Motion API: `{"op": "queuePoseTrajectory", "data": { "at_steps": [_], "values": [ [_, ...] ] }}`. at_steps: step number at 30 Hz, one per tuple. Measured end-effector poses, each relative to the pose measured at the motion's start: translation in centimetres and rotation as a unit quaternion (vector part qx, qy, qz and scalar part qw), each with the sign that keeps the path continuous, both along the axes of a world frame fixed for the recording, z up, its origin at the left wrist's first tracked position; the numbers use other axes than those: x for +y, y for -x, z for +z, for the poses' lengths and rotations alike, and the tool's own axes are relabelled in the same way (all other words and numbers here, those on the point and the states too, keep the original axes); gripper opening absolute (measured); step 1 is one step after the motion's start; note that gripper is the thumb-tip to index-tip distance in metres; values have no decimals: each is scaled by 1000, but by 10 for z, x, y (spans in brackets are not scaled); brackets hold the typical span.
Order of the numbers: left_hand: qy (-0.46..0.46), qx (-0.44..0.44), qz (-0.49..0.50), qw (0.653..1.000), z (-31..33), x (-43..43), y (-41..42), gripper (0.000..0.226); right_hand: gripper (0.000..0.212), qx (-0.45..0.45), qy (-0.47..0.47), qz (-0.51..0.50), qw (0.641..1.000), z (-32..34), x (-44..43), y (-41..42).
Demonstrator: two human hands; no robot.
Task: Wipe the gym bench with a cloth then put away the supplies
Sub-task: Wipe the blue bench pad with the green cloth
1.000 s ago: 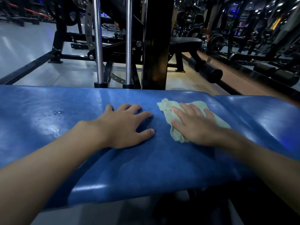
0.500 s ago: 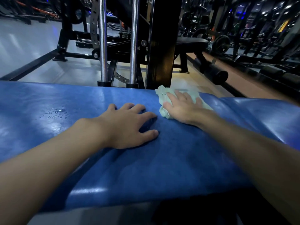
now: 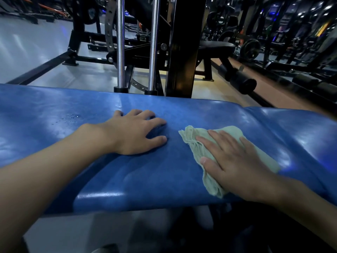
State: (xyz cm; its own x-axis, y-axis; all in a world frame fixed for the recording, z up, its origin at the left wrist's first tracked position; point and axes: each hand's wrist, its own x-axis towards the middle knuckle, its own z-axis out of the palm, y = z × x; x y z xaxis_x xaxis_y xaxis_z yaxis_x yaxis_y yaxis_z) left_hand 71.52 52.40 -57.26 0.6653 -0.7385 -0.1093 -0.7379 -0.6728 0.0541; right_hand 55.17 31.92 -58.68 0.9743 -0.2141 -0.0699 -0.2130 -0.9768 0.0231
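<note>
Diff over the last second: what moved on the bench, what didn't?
The right hand slid the green cloth out to the far edge of the blue bench, then pulled it back toward the near edge, flat on it throughout. The left hand stayed planted; the water droplets remain unwiped.

No text, label, brand or number can be read anywhere in the head view. The blue worktop (image 3: 145, 179) and the pale green cloth (image 3: 193, 141) show plain surfaces. The lit panels (image 3: 273, 9) far back on the right are too small and blurred to make out.
</note>
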Motion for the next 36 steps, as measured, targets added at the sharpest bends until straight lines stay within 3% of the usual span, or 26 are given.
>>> {"op": "queuePoseTrajectory", "data": {
  "at_steps": [4, 8, 14, 19, 27, 31, 34, 36],
  "values": [
    [-9, -13, -8, 1000, 0, -3, -2, 70, 103, 8, 14, 23, 1000, -6, -15, -64],
    [-12, -23, -8, 1000, -1, -4, -2, 76, 62, -8, -5, -24, 1000, -7, -29, -152],
    [5, -27, -5, 1000, -6, -2, 0, 76, 64, -2, -29, -40, 999, 0, -36, -213],
    [21, -9, 4, 1000, -7, 3, 3, 72, 65, 3, -25, -44, 999, -7, -23, -176],
    [111, -4, 25, 993, 8, 2, 28, 53, 60, -15, -23, 11, 1000, -4, 36, -24],
    [131, 0, 38, 991, 24, -7, 54, 51, 58, -3, -56, 48, 997, 5, 42, 9],
    [191, -25, 42, 980, 31, -22, 82, 46, 52, -83, -145, 0, 986, 12, 19, 18],
    [213, -44, 30, 976, 29, -43, 102, 42, 46, -149, -148, -53, 976, 6, -9, 22]
  ]
}}
